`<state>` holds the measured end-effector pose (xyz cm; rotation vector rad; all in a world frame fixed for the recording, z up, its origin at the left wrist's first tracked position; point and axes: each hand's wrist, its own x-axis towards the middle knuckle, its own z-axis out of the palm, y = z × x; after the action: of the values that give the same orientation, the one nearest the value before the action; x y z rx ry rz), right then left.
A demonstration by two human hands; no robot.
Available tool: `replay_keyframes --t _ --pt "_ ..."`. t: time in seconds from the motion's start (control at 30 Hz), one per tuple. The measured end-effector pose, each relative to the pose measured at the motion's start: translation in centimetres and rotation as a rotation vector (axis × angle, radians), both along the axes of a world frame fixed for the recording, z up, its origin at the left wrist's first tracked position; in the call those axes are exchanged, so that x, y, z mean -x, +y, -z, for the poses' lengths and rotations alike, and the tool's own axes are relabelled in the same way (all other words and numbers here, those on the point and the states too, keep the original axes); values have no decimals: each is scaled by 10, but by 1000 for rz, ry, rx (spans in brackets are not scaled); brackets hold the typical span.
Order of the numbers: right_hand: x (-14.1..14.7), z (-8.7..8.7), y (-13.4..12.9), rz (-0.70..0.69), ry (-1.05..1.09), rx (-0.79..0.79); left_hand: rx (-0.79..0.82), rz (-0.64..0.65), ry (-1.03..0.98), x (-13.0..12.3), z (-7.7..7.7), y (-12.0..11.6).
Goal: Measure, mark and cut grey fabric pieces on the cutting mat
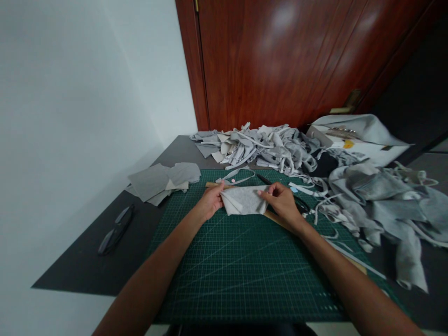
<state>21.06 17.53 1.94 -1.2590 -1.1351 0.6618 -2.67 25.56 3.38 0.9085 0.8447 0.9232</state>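
A light grey piece of fabric (pixel 245 200) is stretched between my two hands, above the green cutting mat (pixel 231 270). My left hand (pixel 212 203) pinches its left end, where a corner looks folded over. At the upper right edge my right hand (pixel 280 200) grips the cloth between thumb and fingers. A wooden ruler (pixel 276 219) lies across the mat behind and under the fabric, partly hidden by it and by my right arm. Just beyond the cloth, a thin fabric strip (pixel 245 178) curls on the mat.
Flat grey fabric pieces (pixel 150 182) lie at the left, with glasses (pixel 117 228) nearer. Scraps (pixel 259 144) are heaped along the back. More crumpled cloth (pixel 399 200) covers the right side, beside a white box (pixel 367 144). A wooden door (pixel 273 60) stands behind.
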Motion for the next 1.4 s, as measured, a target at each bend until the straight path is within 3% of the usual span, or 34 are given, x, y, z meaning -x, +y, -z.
replay_keyframes --t 0.23,0.47,0.53,0.6,0.67,0.73,0.9,1.07,1.2,1.27,1.4 --pt "-5 11 5 -2 -148 -46 -213 -87 193 3 14 1" --pt "-22 6 5 -67 -210 -64 -506 -135 343 12 9 4" --pt "-24 10 7 -69 -213 -43 -751 -21 419 16 4 0" --pt "-25 13 9 -71 -187 -18 -1020 173 490 20 0 -4" --pt "-27 14 10 -75 -141 17 -1146 300 514 21 -2 -7" --pt "-29 11 9 -133 -54 93 -1131 341 517 21 -2 -8" --pt "-41 -9 -2 -452 170 336 -994 394 545 14 3 -8" --pt "-39 -24 -10 -620 84 389 -827 165 458 7 4 -9" --pt "-27 -21 -8 -605 109 314 -638 -40 353 2 -1 -7" --pt "-23 -18 -7 -550 93 289 -595 -84 321 -1 -4 -8" --pt "-14 -15 -8 -423 22 246 -457 57 138 -6 -5 -17"
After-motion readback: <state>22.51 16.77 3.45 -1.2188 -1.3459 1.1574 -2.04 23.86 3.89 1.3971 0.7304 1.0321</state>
